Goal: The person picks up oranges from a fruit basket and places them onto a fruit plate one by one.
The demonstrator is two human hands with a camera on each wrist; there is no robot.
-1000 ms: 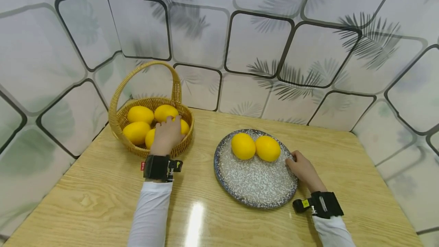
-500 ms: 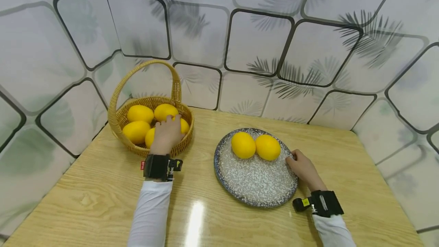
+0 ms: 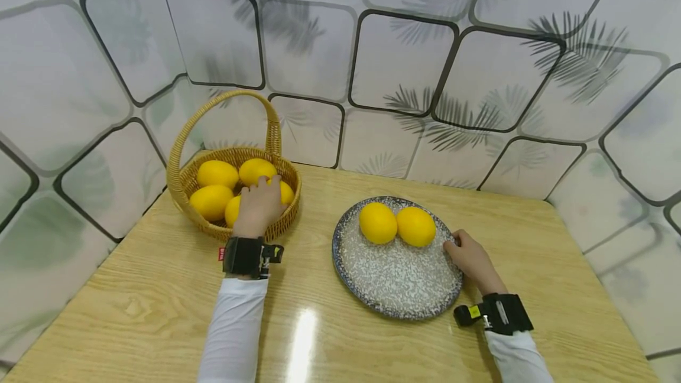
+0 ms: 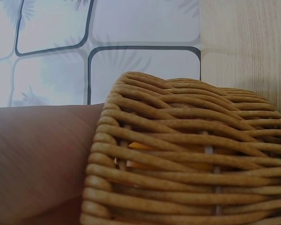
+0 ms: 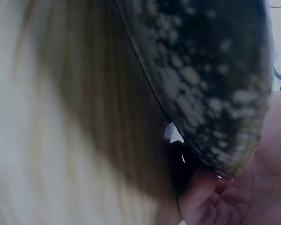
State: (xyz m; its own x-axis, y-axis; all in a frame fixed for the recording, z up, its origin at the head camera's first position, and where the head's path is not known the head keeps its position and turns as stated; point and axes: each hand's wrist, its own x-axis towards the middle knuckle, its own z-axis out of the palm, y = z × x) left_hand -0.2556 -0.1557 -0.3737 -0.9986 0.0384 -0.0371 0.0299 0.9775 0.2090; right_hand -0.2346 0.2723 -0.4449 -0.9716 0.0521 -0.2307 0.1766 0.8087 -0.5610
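At the left of the table (image 3: 311,256), inside the basket (image 3: 291,217), the left hand (image 3: 259,203) lies palm down, its fingers curled round the right-hand lemon (image 3: 287,192). As far as I can make out, the thumb is on that lemon's near side; the fingertips are hidden, so how firm the hold is, I can't tell. So the lemon sits right under the hand, bulging out on its right. Too much of it is covered for me to read its long axis.

What matters most to my eye is the wall of the basket: it stands between this lemon and the plate (image 3: 399,282), which lies to the right and somewhat nearer. From the left wrist, the weave shows close beside the skin, with yellow peeping through its gaps. The arched handle (image 3: 273,138) rises on the far side of the hand, clear of the near right side.

Across the table, the right hand (image 3: 470,256) has the plate's right edge pinched, thumb above and fingers tucked beneath, as the right wrist's view bears out. It is well apart from the basket; the left hand is plainly the nearer one to the lemon. Two lemons (image 3: 378,223) sit side by side, touching, on the far part of the plate, leaving its near half bare.
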